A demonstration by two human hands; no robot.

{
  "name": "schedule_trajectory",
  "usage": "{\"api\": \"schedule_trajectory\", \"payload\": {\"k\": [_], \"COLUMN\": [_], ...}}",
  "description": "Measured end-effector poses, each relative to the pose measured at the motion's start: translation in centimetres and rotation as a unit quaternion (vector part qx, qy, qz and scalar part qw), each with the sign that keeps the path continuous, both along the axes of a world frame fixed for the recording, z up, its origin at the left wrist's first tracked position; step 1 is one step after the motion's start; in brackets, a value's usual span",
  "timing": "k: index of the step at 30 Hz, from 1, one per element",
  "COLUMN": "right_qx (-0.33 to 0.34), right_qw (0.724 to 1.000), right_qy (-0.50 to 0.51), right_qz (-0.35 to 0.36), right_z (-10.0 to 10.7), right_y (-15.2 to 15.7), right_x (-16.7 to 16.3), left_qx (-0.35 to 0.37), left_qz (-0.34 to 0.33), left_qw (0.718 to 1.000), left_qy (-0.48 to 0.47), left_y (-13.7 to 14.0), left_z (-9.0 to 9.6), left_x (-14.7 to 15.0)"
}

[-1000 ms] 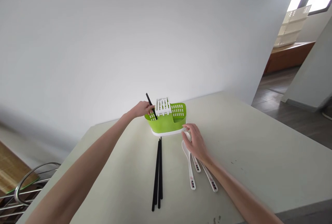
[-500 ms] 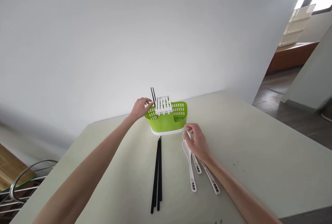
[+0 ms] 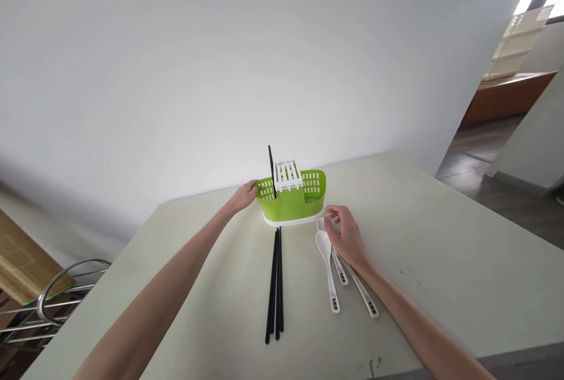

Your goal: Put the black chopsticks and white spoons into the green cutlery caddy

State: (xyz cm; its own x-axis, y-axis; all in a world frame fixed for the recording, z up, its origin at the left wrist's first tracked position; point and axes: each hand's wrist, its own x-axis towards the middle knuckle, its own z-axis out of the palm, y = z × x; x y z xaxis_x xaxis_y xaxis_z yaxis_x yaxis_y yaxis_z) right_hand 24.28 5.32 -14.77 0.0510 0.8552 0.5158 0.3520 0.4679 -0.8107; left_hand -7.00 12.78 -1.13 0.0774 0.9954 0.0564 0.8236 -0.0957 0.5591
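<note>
A green utensil basket (image 3: 288, 207) with a white base and a white slotted rack (image 3: 288, 174) on top stands close to the wall. My left hand (image 3: 245, 195) is closed on the left end of its rim. Black chopsticks (image 3: 271, 162) stand upright in the left compartment. My right hand (image 3: 346, 236) hovers by the right front corner of the base, fingers curved and apart, partly covering the white spoons. One spoon (image 3: 324, 245) lies in plain sight beside it. Several black chopsticks (image 3: 275, 286) lie in a bundle on the table in front of the basket.
The pale table (image 3: 211, 309) meets a white wall (image 3: 220, 74) behind the basket. A metal rack (image 3: 53, 298) with a wooden board (image 3: 30, 256) stands off the left edge. Grey floor (image 3: 493, 139) shows on the right beyond the table.
My left hand has moved from the upright chopsticks down to the basket's left rim. The chopsticks now lean differently and appear lined up. My right hand has hardly moved; the view has shifted slightly.
</note>
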Motion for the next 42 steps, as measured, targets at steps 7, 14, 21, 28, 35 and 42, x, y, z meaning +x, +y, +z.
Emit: {"api": "schedule_trajectory", "payload": {"k": [7,14,21,28,35,42], "right_qx": [-0.020,-0.029,-0.065,-0.111,-0.115,-0.115], "right_qw": [1.000,0.999,0.997,0.990,0.989,0.989], "right_qy": [0.018,0.016,0.039,0.076,0.069,0.070], "right_qz": [-0.012,-0.012,-0.025,-0.052,-0.059,-0.060], "right_z": [0.0,-0.2,-0.6,-0.9,-1.1,-1.0], "right_y": [-0.2,0.0,0.4,0.8,0.8,0.6], "right_x": [0.6,0.8,1.0,1.5,1.6,1.5], "left_qx": [0.009,0.192,0.102,0.111,0.124,0.118], "left_qz": [0.007,0.191,0.100,0.002,-0.027,-0.009], "left_qw": [0.999,0.950,0.983,0.994,0.992,0.993], "left_qy": [-0.037,-0.155,-0.118,-0.024,-0.005,0.011], "left_y": [-1.8,-6.5,-13.7,-16.0,-16.0,-16.5], "left_z": [-0.5,-4.6,-9.1,-10.6,-10.5,-10.3], "left_x": [0.6,1.8,3.6,4.1,3.9,3.3]}}
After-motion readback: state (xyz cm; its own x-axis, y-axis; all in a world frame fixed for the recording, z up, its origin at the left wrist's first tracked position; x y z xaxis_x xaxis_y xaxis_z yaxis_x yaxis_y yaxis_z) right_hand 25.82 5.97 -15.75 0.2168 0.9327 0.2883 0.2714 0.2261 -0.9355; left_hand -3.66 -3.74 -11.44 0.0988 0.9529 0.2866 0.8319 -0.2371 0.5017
